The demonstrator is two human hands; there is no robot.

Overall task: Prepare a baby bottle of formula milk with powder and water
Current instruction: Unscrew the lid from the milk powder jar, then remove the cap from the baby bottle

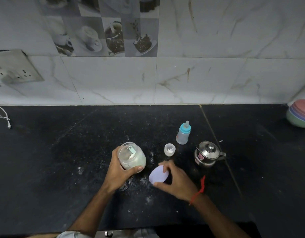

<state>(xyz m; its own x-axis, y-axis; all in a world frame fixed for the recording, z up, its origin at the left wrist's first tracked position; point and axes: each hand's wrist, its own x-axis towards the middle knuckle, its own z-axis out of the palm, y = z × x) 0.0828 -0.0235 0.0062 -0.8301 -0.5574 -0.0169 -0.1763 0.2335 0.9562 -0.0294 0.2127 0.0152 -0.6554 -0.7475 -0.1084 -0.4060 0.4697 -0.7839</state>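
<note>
A person's two hands work over a black counter (62, 169) dusted with spilled white powder, against a marble-tiled wall (217, 74). The left hand (120, 172) grasps one clear jar (132, 158) of pale powder, fingers and thumb curled round its body; the jar is open, tilted toward the camera, and one light green scoop (131, 150) shows inside it. The right hand (176, 181), a red thread (199, 191) at its wrist, pinches one pale lilac lid (157, 176) between thumb and fingertips, holding it on a tilt just right of the jar.

Beyond the hands stand three smaller items. One baby bottle (183, 133), clear with a blue collar and teat fitted, is upright toward the middle right of the counter, well clear of both hands. Near its left front sits one small clear cup (169, 149) with a few white bits in it. To the right of the cup stands one lidded steel kettle (207, 154), spout pointing right.

At the far right edge a stack of coloured bowls (300, 115) rests on the counter; their number cannot be told. On the wall at left is one socket plate (15, 69), with a white cord (2, 115) hanging below it.
</note>
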